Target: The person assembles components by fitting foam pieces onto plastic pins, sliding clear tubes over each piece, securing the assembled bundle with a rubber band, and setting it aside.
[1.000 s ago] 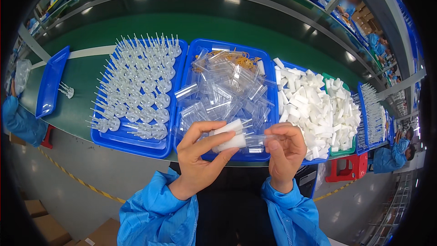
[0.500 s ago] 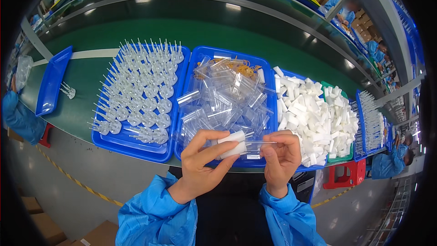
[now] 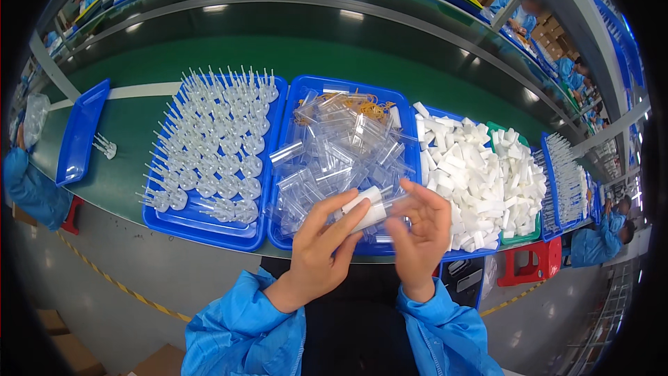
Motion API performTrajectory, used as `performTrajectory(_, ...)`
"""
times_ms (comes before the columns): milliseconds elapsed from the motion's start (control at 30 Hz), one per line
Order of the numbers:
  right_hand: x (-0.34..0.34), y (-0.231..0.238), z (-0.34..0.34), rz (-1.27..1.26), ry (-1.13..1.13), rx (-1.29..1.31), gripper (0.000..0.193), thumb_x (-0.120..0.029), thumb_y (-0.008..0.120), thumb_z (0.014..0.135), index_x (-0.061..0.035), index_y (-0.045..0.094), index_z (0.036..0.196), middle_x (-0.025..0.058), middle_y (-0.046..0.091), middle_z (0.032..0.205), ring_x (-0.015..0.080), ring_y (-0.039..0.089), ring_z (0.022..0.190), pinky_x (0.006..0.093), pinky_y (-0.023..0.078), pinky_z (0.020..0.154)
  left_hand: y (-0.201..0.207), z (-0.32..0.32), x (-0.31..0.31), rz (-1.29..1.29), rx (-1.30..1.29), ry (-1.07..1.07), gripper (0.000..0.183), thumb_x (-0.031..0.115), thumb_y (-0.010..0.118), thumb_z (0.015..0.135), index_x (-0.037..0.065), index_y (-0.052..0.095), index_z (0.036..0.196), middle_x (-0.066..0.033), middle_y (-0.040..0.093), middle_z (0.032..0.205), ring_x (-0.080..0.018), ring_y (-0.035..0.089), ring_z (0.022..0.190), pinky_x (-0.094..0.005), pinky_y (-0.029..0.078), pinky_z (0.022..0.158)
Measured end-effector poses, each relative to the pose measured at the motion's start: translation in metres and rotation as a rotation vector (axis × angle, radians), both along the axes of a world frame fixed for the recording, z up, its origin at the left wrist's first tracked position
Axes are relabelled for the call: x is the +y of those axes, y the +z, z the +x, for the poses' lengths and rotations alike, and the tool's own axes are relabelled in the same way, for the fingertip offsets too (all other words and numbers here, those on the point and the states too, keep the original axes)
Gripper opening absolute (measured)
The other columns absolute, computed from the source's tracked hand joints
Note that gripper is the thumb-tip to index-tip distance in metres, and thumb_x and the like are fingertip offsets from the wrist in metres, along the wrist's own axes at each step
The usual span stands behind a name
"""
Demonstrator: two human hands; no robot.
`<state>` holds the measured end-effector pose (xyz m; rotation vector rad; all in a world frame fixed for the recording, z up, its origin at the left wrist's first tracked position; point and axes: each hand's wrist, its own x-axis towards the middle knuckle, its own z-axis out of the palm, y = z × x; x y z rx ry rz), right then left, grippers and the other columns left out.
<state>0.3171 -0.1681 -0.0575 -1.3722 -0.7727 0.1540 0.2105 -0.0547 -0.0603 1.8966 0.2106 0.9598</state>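
My left hand (image 3: pixel 316 247) is closed around a pair of white, foam-like pieces (image 3: pixel 369 214), held side by side between thumb and fingers. A clear plastic tube (image 3: pixel 399 205) reaches from the white pieces toward my right hand (image 3: pixel 422 237). That hand is open, its fingers apart and partly blurred beside the tube's end. Both hands are above the near edge of a blue tray (image 3: pixel 296 94) heaped with clear tubes (image 3: pixel 334 150). At the back of this tray lie yellow-orange rubber bands (image 3: pixel 372 106).
To the left, a blue tray (image 3: pixel 198 230) carries rows of clear pieces with upright white stems (image 3: pixel 216 139). Loose white pieces (image 3: pixel 459 167) fill the trays at right. An empty blue tray (image 3: pixel 82 132) stands far left. Red stools (image 3: pixel 532 262) and co-workers (image 3: pixel 598 240) are beyond.
My right hand's fingers have spread and come away from the clear tube they were pinching. The white pieces in my left hand have tilted and shifted slightly right.
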Motion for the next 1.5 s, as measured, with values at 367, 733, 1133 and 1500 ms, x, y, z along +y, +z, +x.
performTrajectory(367,0.015,-0.004,-0.012,-0.204,-0.321,-0.651,0.076,-0.020,0.082,0.061,0.0008,0.048,0.125,0.0204,0.049,0.129,0.0372,0.047,0.120,0.0456,0.037,0.101,-0.017,0.009,-0.017,0.082,-0.101,0.114,0.051,-0.006,0.074,0.072,-0.009,0.055,0.120,-0.0258,0.060,0.120,-0.0392,0.061,0.110,-0.0408,0.052,0.091)
performTrajectory(733,0.000,0.001,0.015,-0.032,-0.106,-0.186,0.043,-0.012,0.072,0.077,0.0034,0.060,0.116,0.0156,0.055,0.120,0.0270,0.051,0.115,0.0357,0.038,0.099,-0.020,0.000,-0.003,0.159,-0.101,0.072,0.041,-0.006,0.074,0.073,-0.002,0.058,0.111,-0.0237,0.058,0.121,-0.0357,0.059,0.113,-0.0369,0.054,0.088)
performTrajectory(1133,-0.012,0.007,0.027,-0.149,0.158,-0.218,0.018,-0.011,0.069,0.079,-0.0032,0.071,0.096,0.0128,0.059,0.112,0.0280,0.049,0.115,0.0403,0.035,0.101,-0.016,-0.004,0.000,-0.030,0.022,-0.103,0.039,-0.005,0.072,0.076,-0.001,0.058,0.112,-0.0193,0.052,0.125,-0.0286,0.058,0.113,-0.0335,0.056,0.086)
performTrajectory(1500,-0.043,0.006,0.052,-0.566,0.071,-0.548,0.029,0.006,0.066,0.066,-0.0048,0.067,0.093,0.0074,0.057,0.101,0.0269,0.052,0.094,0.0340,0.044,0.079,-0.008,-0.009,0.003,-0.346,-0.065,-0.096,0.035,-0.011,0.068,0.073,0.001,0.055,0.103,-0.0147,0.051,0.121,-0.0222,0.056,0.112,-0.0325,0.053,0.088)
